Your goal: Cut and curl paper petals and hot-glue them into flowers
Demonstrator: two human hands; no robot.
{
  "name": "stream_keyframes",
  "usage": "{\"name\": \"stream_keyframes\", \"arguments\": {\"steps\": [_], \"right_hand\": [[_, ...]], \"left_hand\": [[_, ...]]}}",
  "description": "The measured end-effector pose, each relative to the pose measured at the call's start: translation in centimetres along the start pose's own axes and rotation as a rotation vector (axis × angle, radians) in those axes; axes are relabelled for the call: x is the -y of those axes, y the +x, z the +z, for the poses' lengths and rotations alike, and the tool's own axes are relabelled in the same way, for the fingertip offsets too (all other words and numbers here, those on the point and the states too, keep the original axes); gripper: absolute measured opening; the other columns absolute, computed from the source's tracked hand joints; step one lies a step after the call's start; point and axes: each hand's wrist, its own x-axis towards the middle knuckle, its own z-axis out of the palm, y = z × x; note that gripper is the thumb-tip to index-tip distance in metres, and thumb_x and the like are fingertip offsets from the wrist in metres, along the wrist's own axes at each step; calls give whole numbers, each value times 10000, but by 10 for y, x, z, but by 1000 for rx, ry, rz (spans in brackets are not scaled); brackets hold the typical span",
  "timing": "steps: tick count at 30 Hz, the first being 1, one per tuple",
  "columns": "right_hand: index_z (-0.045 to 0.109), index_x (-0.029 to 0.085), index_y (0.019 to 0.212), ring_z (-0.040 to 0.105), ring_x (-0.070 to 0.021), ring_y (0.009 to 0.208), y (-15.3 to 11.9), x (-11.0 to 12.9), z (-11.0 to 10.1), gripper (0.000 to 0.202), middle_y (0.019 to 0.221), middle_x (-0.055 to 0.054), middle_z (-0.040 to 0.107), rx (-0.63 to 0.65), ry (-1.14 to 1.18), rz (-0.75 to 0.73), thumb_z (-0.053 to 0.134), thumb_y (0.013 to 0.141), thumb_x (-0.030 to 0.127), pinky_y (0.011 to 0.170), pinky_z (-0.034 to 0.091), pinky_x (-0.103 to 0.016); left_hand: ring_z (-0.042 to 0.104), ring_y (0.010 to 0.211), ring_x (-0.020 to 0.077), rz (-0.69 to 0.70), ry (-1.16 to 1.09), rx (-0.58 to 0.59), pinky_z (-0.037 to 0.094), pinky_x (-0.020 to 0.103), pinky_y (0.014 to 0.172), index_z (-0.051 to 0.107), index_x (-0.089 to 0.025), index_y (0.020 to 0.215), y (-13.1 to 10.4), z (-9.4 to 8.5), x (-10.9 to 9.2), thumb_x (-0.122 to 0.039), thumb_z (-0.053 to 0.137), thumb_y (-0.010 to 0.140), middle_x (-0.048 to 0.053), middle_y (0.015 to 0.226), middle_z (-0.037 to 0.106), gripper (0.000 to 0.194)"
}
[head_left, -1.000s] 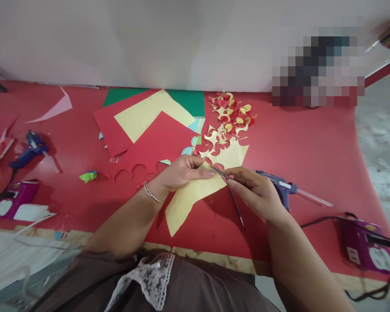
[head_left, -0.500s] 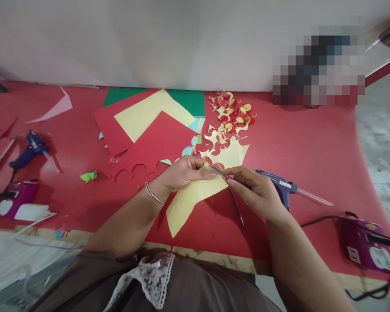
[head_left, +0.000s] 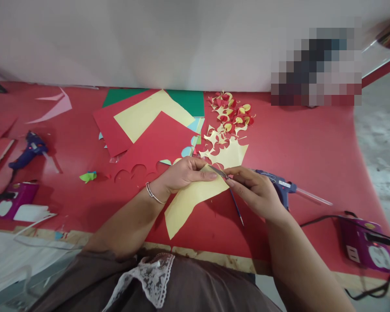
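Observation:
My left hand (head_left: 191, 172) pinches a pale yellow sheet of paper (head_left: 186, 203) near its upper edge, thumb on top. The sheet hangs down toward the table's front edge. My right hand (head_left: 255, 190) is closed on small metal scissors (head_left: 218, 171), their blades pointing left at the paper's top edge beside my left thumb. The scissors' handles are mostly hidden by my fingers. Just beyond my hands lies a yellow paper offcut (head_left: 234, 154) with rounded cut-outs. A thin blue pen-like stick (head_left: 237, 208) lies beneath, near my right hand.
Red and yellow paper flowers (head_left: 237, 115) sit among scraps. Red paper (head_left: 156, 138) and green paper (head_left: 188, 102) are stacked left of them. A blue glue gun (head_left: 281, 186) lies right, another glue gun (head_left: 32, 149) left. Purple power boxes (head_left: 367, 242) and cables flank me.
My hands, the scissors and the yellow paper have barely moved. A second strip of pink paper now shows at the far left. The view has shifted very slightly.

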Motion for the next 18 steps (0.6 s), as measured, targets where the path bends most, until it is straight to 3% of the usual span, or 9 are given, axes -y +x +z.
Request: {"name": "stream_keyframes", "arguments": {"steps": [18], "right_hand": [[778,228,1169,613,-143,696,1,3,0,347,849,-18,740,4,12,-3,666,1029,526,643,470,-261]], "left_hand": [[639,620,107,-33,84,-2,466,232,567,871,-156,945,1,-5,4,-432,981,734,40,772,755,364]]}}
